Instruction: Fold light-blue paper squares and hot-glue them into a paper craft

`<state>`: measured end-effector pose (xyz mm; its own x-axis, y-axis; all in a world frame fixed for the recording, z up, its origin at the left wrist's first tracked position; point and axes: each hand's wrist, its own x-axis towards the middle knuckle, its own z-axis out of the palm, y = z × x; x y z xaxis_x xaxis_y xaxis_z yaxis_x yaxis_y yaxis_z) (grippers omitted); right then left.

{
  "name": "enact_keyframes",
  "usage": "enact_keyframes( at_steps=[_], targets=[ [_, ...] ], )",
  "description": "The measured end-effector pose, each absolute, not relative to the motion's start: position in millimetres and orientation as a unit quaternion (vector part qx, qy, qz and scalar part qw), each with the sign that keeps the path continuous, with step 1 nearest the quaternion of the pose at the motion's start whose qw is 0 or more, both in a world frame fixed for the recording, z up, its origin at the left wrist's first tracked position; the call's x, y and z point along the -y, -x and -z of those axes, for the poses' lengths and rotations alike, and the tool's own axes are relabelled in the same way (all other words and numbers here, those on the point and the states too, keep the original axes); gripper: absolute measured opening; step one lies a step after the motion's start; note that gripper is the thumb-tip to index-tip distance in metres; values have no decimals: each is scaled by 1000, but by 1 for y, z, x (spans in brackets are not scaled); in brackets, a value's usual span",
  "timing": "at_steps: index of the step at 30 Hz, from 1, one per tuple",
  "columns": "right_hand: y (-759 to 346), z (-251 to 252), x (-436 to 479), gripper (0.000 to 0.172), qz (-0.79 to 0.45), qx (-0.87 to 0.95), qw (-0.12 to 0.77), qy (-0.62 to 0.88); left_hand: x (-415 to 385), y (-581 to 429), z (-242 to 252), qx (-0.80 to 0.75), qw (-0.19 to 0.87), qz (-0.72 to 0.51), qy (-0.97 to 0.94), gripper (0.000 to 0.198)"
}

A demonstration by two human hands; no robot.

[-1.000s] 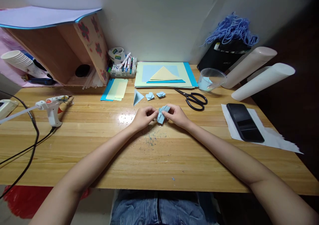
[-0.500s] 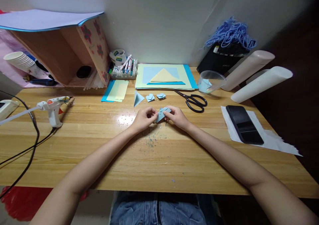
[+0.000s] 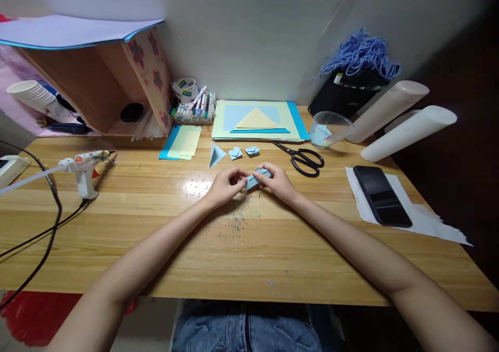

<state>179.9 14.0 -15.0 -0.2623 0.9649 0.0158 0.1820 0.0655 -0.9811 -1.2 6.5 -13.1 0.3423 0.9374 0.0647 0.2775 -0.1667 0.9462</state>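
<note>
A small folded piece of light blue paper (image 3: 254,181) is held between my two hands, just above the table. My left hand (image 3: 226,186) pinches its left end between thumb and fingers. At the other end, my right hand (image 3: 277,182) grips it, thumb on top and some fingers hidden behind. Just beyond lie two small folded blue paper hearts (image 3: 235,153) and a light blue folded paper triangle (image 3: 217,155). Black-handled scissors (image 3: 304,159) rest to the right of them.
A glue gun (image 3: 83,172) with a cable stands at left. Paper sheets (image 3: 222,128), a marker box (image 3: 194,114) and a clear plastic cup (image 3: 331,128) line the back. A phone (image 3: 382,196) lies on white paper at right. Tiny scraps (image 3: 236,219) dot the table.
The blue paper between my hands now looks like a narrower strip, its upper part folded down. My hands have barely shifted.
</note>
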Motion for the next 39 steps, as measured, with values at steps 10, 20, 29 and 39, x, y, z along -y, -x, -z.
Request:
enact_keyframes(
  at_steps=[10, 20, 29, 39],
  targets=[
    [-181, 16, -14, 26, -556, 584, 384, 450, -8, 1, 16, -447, 466, -369, -668, 30],
    [-180, 12, -15, 23, -540, 608, 404, 419, -9, 2, 17, -462, 450, -403, -650, 29],
    [-179, 18, -16, 22, -545, 606, 400, 419, -8, 1, 13, -461, 446, -397, -656, 29],
    [-178, 14, -15, 24, -538, 614, 389, 427, -8, 1, 13, -455, 452, -390, -660, 29]
  ],
)
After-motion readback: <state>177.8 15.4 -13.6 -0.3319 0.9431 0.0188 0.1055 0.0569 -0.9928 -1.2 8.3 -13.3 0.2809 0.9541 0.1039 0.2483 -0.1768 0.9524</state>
